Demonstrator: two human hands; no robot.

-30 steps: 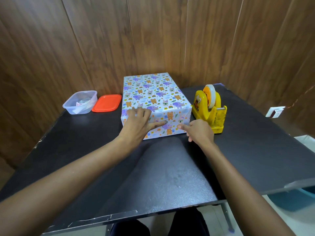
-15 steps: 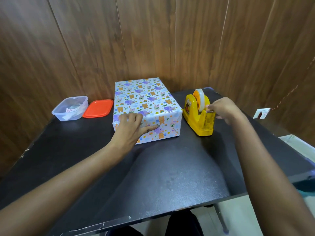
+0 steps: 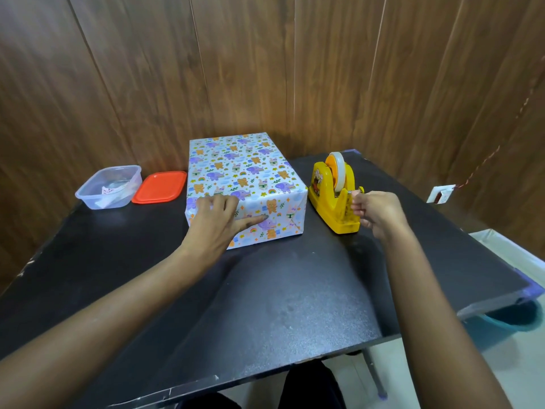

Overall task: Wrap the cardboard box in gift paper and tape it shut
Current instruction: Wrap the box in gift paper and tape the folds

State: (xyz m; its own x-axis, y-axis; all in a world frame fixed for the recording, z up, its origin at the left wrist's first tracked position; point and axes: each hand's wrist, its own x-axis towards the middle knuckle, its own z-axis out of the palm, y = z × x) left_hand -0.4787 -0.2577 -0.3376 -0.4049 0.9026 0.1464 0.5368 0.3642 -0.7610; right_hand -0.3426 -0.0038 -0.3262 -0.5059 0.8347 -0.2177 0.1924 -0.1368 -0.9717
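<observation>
Box [image 3: 241, 172], covered all over in gift paper with small animals, is under my left hand [image 3: 216, 224]. Its fingers [image 3: 219, 202] lie almost straight over the near top edge, and the thumb [image 3: 253, 221] is stretched flat along the front face, pressing the folded paper there. This hand grips nothing. The fingers of my right hand [image 3: 382, 215] are curled and pinched together just at the cutter end of the yellow tape dispenser [image 3: 327, 199]. Whether a strip of tape is between them I cannot tell; it is too thin to see. The dispenser stands just beside the right side of the box, with the tape roll [image 3: 339, 172] upright in it. The box sits on the black bench [image 3: 265, 305], its far end near the wooden wall [image 3: 265, 69]. To its left lie an orange lid [image 3: 160, 187] and, beside that, a clear plastic container [image 3: 85, 199] with something white inside.
</observation>
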